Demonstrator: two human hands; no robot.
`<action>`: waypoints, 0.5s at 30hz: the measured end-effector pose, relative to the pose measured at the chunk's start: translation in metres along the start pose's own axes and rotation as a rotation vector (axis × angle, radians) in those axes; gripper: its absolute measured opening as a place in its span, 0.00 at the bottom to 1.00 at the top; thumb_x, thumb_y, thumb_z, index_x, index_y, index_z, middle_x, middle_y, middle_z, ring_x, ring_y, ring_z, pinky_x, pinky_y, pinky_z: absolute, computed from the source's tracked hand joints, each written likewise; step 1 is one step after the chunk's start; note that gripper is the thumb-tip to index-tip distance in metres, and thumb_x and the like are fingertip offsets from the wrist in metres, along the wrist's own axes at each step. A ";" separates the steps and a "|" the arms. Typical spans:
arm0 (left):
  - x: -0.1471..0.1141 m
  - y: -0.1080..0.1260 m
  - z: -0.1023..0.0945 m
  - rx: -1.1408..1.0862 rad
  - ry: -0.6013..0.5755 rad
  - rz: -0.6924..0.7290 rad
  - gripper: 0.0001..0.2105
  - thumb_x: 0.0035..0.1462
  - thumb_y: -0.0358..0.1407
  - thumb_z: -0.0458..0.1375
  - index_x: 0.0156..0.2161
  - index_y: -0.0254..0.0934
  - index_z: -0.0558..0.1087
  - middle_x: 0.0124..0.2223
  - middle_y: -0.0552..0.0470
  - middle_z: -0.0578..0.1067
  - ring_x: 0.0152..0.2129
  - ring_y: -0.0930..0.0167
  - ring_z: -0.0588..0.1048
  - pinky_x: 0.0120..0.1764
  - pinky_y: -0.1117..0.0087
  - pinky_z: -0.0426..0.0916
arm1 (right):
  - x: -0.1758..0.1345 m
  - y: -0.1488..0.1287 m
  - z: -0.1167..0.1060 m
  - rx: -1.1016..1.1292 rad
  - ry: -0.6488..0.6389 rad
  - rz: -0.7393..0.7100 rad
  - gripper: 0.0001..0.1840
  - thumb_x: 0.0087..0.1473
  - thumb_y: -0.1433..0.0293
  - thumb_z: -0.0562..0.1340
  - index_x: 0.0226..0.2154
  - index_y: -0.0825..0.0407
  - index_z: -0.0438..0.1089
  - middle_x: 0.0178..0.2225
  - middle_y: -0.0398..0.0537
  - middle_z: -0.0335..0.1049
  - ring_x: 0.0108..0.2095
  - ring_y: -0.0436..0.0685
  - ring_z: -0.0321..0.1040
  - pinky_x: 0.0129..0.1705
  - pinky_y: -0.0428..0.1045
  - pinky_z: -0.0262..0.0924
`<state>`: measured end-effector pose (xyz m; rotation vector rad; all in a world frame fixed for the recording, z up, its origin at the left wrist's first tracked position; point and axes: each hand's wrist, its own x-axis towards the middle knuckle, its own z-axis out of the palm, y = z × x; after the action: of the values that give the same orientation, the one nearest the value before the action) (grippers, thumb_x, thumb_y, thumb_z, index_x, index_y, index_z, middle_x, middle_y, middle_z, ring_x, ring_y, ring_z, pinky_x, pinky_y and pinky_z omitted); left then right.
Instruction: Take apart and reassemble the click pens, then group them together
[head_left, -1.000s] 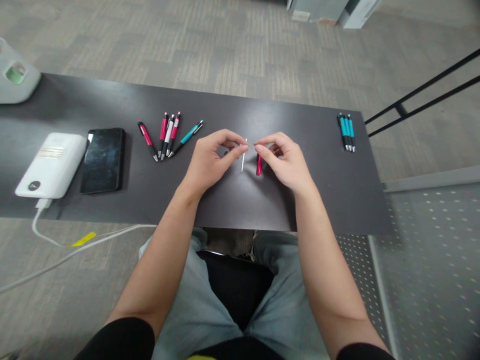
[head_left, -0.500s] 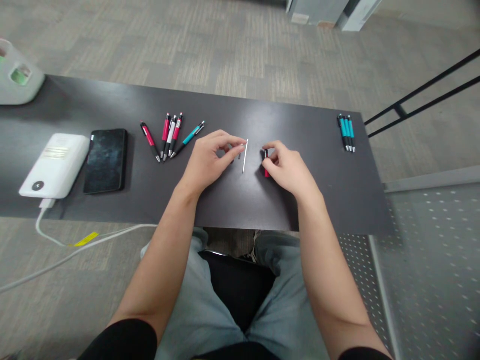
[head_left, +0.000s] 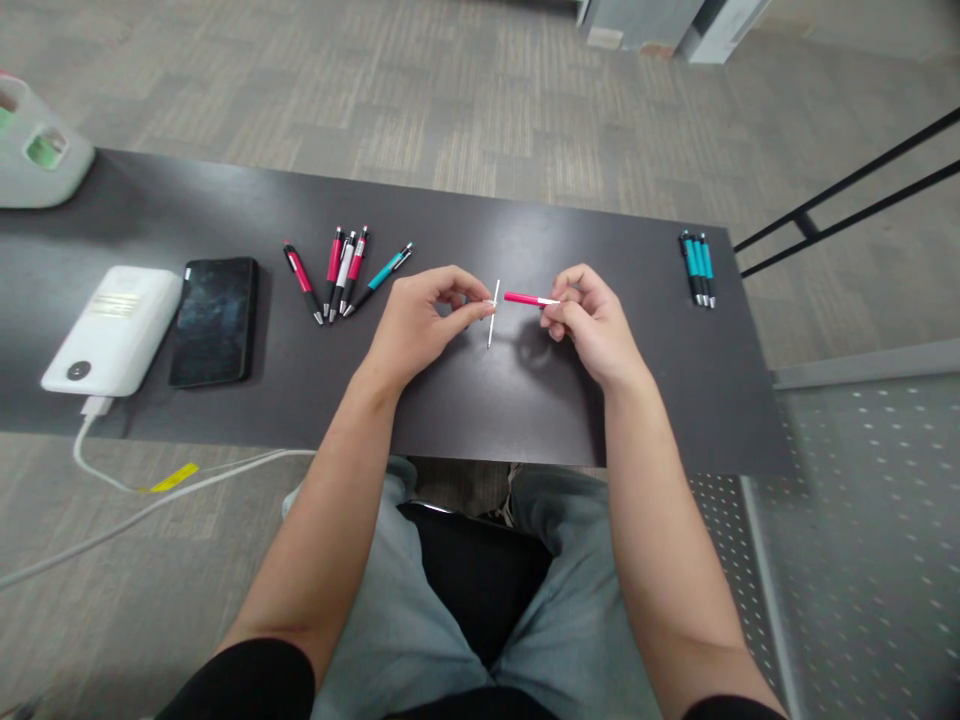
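My left hand [head_left: 435, 315] pinches its thumb and index finger together at a thin white pen refill [head_left: 492, 328]. The refill points towards me with its tip at the near end; whether it touches the table is hard to tell. A tiny pale spot shows at those fingertips, too small to name. In my right hand [head_left: 589, 320] is a pink pen barrel [head_left: 521, 298], gripped between thumb and fingers above the table. It lies sideways, its free end towards the refill, with a gap between them. My right fingers cover its other end.
Left of my hands lie several pens [head_left: 346, 270] in pink, white and teal. Three teal pens [head_left: 697, 270] rest at the table's right end. A black phone [head_left: 214, 320] and a white power bank [head_left: 112, 330] with a cable [head_left: 225, 468] are at left.
My right hand has lifted the pink barrel from upright to sideways, swinging it towards the refill. My left fingertips have moved slightly nearer me along the refill and closed together.
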<state>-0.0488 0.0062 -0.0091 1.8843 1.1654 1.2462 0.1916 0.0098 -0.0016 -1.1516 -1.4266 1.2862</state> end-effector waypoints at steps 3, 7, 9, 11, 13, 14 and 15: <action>0.000 0.001 0.001 -0.015 0.015 0.007 0.08 0.59 0.43 0.71 0.38 0.43 0.81 0.36 0.54 0.81 0.32 0.66 0.77 0.38 0.62 0.72 | -0.002 -0.002 0.001 -0.004 -0.046 0.009 0.09 0.55 0.69 0.67 0.35 0.42 0.65 0.27 0.39 0.71 0.25 0.55 0.60 0.31 0.53 0.58; -0.001 0.003 0.001 0.003 0.022 -0.016 0.07 0.59 0.42 0.71 0.37 0.43 0.81 0.36 0.52 0.81 0.33 0.66 0.78 0.40 0.62 0.74 | -0.004 -0.008 0.002 -0.012 -0.120 0.017 0.09 0.57 0.68 0.69 0.35 0.40 0.68 0.29 0.38 0.72 0.26 0.56 0.63 0.34 0.55 0.62; -0.001 0.005 0.000 0.009 0.016 -0.033 0.08 0.59 0.44 0.70 0.37 0.43 0.81 0.37 0.51 0.82 0.33 0.64 0.78 0.41 0.60 0.75 | -0.004 -0.010 0.002 -0.021 -0.143 0.012 0.08 0.57 0.67 0.70 0.36 0.39 0.70 0.30 0.38 0.73 0.26 0.56 0.64 0.35 0.55 0.64; -0.001 0.007 -0.001 -0.006 0.008 -0.038 0.09 0.59 0.46 0.70 0.37 0.45 0.81 0.37 0.51 0.82 0.34 0.63 0.79 0.42 0.57 0.76 | -0.004 -0.009 0.001 -0.027 -0.169 0.002 0.07 0.58 0.64 0.71 0.38 0.38 0.74 0.31 0.39 0.74 0.28 0.56 0.66 0.37 0.56 0.65; 0.000 0.009 -0.001 -0.029 0.012 -0.036 0.09 0.59 0.49 0.70 0.37 0.47 0.82 0.37 0.52 0.83 0.34 0.61 0.80 0.42 0.55 0.77 | -0.003 -0.006 0.002 -0.020 -0.206 -0.015 0.07 0.58 0.62 0.71 0.40 0.37 0.76 0.33 0.40 0.77 0.31 0.57 0.69 0.40 0.56 0.67; 0.000 0.010 -0.001 -0.041 0.020 -0.034 0.09 0.59 0.49 0.69 0.37 0.48 0.82 0.37 0.52 0.83 0.34 0.61 0.80 0.42 0.54 0.77 | -0.003 -0.004 0.003 -0.015 -0.224 -0.025 0.07 0.58 0.61 0.72 0.41 0.36 0.77 0.34 0.40 0.78 0.32 0.58 0.71 0.41 0.57 0.68; 0.000 0.011 -0.001 -0.055 0.030 -0.030 0.09 0.59 0.49 0.69 0.37 0.49 0.82 0.38 0.53 0.83 0.34 0.61 0.80 0.42 0.54 0.77 | -0.003 -0.002 0.004 -0.010 -0.237 -0.035 0.08 0.58 0.60 0.72 0.41 0.36 0.77 0.35 0.40 0.78 0.34 0.58 0.72 0.42 0.57 0.68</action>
<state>-0.0458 0.0013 0.0003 1.8080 1.1585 1.2811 0.1879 0.0065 0.0005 -1.0006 -1.6188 1.4290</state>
